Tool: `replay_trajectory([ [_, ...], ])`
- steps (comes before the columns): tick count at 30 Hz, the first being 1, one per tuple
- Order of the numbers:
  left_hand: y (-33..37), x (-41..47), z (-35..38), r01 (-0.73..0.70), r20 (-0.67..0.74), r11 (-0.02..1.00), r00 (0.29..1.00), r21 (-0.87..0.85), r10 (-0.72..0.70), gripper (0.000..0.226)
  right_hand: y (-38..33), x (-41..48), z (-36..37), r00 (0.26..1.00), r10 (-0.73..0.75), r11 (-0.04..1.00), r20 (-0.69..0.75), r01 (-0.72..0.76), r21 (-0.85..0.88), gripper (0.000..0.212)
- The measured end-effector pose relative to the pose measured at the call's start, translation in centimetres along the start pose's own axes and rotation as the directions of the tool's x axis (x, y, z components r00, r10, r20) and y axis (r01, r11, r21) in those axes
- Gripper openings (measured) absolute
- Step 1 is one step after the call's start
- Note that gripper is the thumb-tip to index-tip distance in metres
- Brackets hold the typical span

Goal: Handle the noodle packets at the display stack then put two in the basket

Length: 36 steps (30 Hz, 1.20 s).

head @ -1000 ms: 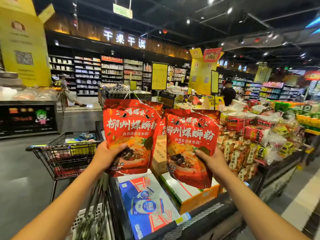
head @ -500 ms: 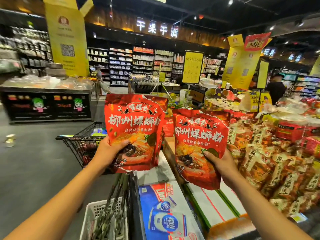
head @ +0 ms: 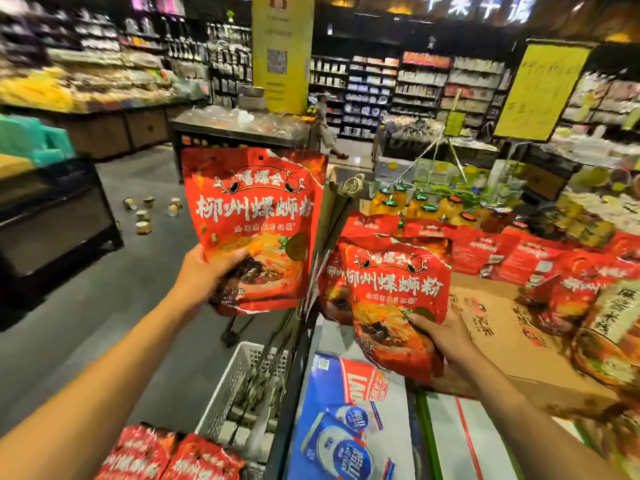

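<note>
Supermarket aisle, grey floor (head: pixel 104 341): left hand (head: pixel 204 271) grips a raised red printed noodle pouch (head: pixel 256 216), right hand (head: pixel 446 336) grips a lower identical red pouch (head: pixel 398 292) over a brown cardboard display box (head: pixel 498 327).

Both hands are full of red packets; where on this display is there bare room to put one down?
The best bare patch is the flat cardboard top, right of the right hand and bordered behind and right by red packet stacks. The blue carton below also lies flat. It is crowded behind the right packet and around the white basket under the left packet.
</note>
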<state>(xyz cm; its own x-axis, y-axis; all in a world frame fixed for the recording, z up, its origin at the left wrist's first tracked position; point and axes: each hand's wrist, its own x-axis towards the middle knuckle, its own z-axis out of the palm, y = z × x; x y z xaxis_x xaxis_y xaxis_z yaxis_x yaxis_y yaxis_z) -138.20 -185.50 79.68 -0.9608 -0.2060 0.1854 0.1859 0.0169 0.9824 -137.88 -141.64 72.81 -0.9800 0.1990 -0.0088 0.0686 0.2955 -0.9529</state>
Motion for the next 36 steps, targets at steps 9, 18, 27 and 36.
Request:
replay_trajectory([
  [9, -1.5, -2.0, 0.4, 0.058, -0.226, 0.998, 0.973, 0.039, -0.048, 0.03, 5.3, 8.8, 4.3, 0.975, 0.129, 0.987, 0.179, -0.143, 0.072, 0.031],
  [18, -2.9, -2.5, 0.1, 0.088, -0.317, 0.993, 0.947, 0.081, -0.058, 0.028, 8.7, 14.7, 8.2, 0.926, 0.256, 0.955, 0.278, -0.287, 0.075, 0.043],
  [27, -4.6, -2.4, -0.6, 0.087, -0.345, 0.993, 0.937, 0.081, -0.054, 0.042, 12.8, 16.3, 8.4, 0.835, 0.457, 0.881, 0.307, -0.473, -0.023, 0.042],
  [36, -5.5, -3.0, -0.9, 0.078, -0.312, 0.99, 0.949, 0.117, -0.038, 0.059, 12.7, 17.6, 10.6, 0.844, 0.445, 0.889, 0.3, -0.458, -0.031, 0.035],
])
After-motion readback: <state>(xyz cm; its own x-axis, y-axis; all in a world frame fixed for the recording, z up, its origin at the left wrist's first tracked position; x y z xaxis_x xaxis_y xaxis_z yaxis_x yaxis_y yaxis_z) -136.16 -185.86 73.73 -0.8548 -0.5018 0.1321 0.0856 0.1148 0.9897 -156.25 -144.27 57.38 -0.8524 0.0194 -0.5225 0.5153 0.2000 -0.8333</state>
